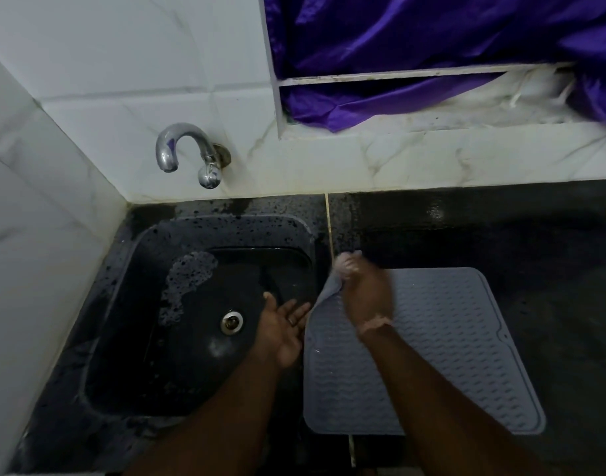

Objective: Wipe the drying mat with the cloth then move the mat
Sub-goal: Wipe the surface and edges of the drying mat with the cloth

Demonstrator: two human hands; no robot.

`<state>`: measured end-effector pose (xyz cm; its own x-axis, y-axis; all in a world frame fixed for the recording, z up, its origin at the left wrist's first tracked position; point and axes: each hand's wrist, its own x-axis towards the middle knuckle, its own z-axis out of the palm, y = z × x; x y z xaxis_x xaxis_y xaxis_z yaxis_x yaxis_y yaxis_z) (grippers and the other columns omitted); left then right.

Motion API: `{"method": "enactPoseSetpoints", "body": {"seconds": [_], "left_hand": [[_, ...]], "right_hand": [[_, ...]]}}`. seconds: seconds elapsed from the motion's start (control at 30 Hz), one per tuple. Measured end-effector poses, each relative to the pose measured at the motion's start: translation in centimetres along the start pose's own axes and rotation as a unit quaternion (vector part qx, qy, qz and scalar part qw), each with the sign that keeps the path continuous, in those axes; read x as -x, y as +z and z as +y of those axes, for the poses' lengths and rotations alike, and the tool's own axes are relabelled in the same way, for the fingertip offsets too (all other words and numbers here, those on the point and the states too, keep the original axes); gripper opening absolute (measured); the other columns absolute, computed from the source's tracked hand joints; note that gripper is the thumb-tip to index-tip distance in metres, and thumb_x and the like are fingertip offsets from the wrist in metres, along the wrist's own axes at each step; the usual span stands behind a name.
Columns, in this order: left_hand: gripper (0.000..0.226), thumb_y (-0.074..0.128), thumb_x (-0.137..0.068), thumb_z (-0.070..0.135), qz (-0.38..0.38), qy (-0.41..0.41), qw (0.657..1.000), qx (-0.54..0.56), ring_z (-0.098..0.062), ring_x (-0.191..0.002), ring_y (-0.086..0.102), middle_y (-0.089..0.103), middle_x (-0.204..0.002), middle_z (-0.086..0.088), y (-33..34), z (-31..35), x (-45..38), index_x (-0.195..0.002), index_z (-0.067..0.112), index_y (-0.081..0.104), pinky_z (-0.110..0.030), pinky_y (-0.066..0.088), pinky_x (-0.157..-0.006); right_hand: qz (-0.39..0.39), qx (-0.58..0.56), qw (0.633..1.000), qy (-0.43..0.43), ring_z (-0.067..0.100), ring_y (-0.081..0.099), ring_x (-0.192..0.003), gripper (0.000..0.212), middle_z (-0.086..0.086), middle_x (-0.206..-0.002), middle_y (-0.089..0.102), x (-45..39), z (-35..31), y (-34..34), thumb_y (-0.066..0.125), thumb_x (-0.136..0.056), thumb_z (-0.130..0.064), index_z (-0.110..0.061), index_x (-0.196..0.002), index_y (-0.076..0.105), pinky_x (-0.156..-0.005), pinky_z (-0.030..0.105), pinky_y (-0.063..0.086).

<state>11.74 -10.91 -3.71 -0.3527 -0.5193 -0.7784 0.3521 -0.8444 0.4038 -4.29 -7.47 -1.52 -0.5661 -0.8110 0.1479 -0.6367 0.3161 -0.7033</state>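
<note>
The drying mat (432, 355) lay closest, on the dark counter (535, 235) just to the right of the sink (123, 338). It was grey and bendy, like rubber, with rows of little wavy bumps and a raised line around its edge. Its corners were round. Most of it lay flat, but its far left corner was lifted up off the counter and curled over.

The right hand (367, 293) held that lifted corner. Its fingers were curled tight around the mat there, and the hand looked blurry. A thin pale band went around the wrist.

The left hand (284, 324) was over the sink, right beside the mat's left edge. It was open, palm up, with fingers spread out, and held nothing.

The sink was a deep, dark, speckled bowl with round corners. A shiny metal drain (231, 321) sat in the bottom, and a patch of white foam (184, 283) stuck to the inside.

Farther back, a shiny curved tap (188, 152) came out of the white marble-look wall tiles (123, 63). Up on the right, a smooth, crumpled purple cloth (432, 46) filled a shelf in the wall.
</note>
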Motion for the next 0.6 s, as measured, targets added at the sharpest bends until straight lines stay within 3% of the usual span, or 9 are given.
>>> {"method": "enactPoseSetpoints", "body": {"seconds": [0.07,0.1,0.2,0.27,0.33,0.47,0.53,0.6], "left_hand": [[0.080,0.036,-0.094,0.070,-0.015,-0.018,1.000,-0.020,-0.032,-0.127,0.054,0.055,-0.142,-0.014,-0.2,0.2,0.0,-0.149,0.011,0.039,-0.049,0.044,-0.103],[0.077,0.039,-0.095,0.067,-0.019,-0.020,0.999,-0.034,-0.031,-0.125,0.055,0.056,-0.140,-0.013,-0.2,0.2,-0.1,-0.148,0.011,0.041,-0.049,0.046,-0.099],[0.054,0.049,-0.098,0.055,-0.029,-0.024,0.995,-0.096,-0.029,-0.116,0.060,0.064,-0.126,-0.009,-0.6,0.8,-0.2,-0.131,0.013,0.056,-0.045,0.051,-0.086],[0.037,0.052,-0.099,0.045,-0.032,-0.024,0.989,-0.145,-0.027,-0.115,0.061,0.067,-0.125,-0.007,-0.7,0.9,-0.5,-0.118,0.016,0.064,-0.044,0.051,-0.090],[0.032,0.051,-0.101,0.042,-0.036,-0.015,0.986,-0.163,-0.027,-0.117,0.061,0.067,-0.126,-0.006,-0.5,0.7,-0.5,-0.118,0.019,0.066,-0.044,0.050,-0.094],[0.042,0.046,-0.101,0.050,-0.014,0.002,0.989,-0.147,-0.026,-0.110,0.064,0.071,-0.120,-0.008,-0.1,0.2,-0.1,-0.116,0.018,0.069,-0.039,0.052,-0.082],[0.051,0.042,-0.100,0.056,-0.022,-0.010,0.992,-0.120,-0.028,-0.107,0.067,0.072,-0.118,-0.014,0.0,-0.2,0.3,-0.112,0.016,0.071,-0.040,0.053,-0.081],[0.056,0.036,-0.101,0.058,-0.030,-0.004,0.997,-0.073,-0.023,-0.124,0.059,0.064,-0.133,-0.016,0.3,-0.6,0.7,-0.130,0.019,0.064,-0.045,0.047,-0.102]], "right_hand": [[0.140,0.047,0.987,0.068,0.035,0.066,-0.100,0.026,0.016,-0.106,0.073,-1.3,2.2,-1.7,0.057,-0.091,0.003,-0.004,-0.110,0.073,-0.091,0.032,0.043],[0.165,0.069,0.977,0.120,0.037,0.063,-0.107,0.032,0.017,-0.116,0.070,-2.0,3.4,-2.4,0.058,-0.091,0.000,-0.004,-0.120,0.068,-0.095,0.036,0.041],[0.100,0.199,0.937,0.267,0.037,0.045,-0.131,0.043,0.015,-0.144,0.051,-2.4,7.1,-4.3,0.046,-0.099,-0.014,-0.006,-0.141,0.050,-0.108,0.048,0.034],[0.061,0.252,0.914,0.312,0.039,0.036,-0.138,0.044,0.018,-0.149,0.043,-1.2,8.7,-5.2,0.037,-0.101,-0.019,-0.005,-0.142,0.044,-0.112,0.050,0.030],[0.019,0.292,0.916,0.273,0.041,0.031,-0.141,0.046,0.024,-0.150,0.039,0.7,8.4,-4.0,0.036,-0.101,-0.019,-0.003,-0.144,0.040,-0.115,0.049,0.026],[-0.091,0.362,0.921,0.112,0.039,0.029,-0.144,0.056,0.023,-0.153,0.036,4.6,1.8,1.9,0.036,-0.096,-0.021,-0.005,-0.150,0.033,-0.121,0.050,0.019],[-0.148,0.307,0.940,0.003,0.035,0.039,-0.138,0.049,0.018,-0.146,0.047,6.5,-1.5,5.1,0.042,-0.096,-0.029,-0.010,-0.141,0.045,-0.119,0.051,0.022],[-0.205,0.144,0.966,-0.070,0.026,0.054,-0.125,0.034,0.009,-0.128,0.062,7.2,-3.7,6.1,0.044,-0.097,-0.027,-0.017,-0.123,0.062,-0.112,0.044,0.036]]}}
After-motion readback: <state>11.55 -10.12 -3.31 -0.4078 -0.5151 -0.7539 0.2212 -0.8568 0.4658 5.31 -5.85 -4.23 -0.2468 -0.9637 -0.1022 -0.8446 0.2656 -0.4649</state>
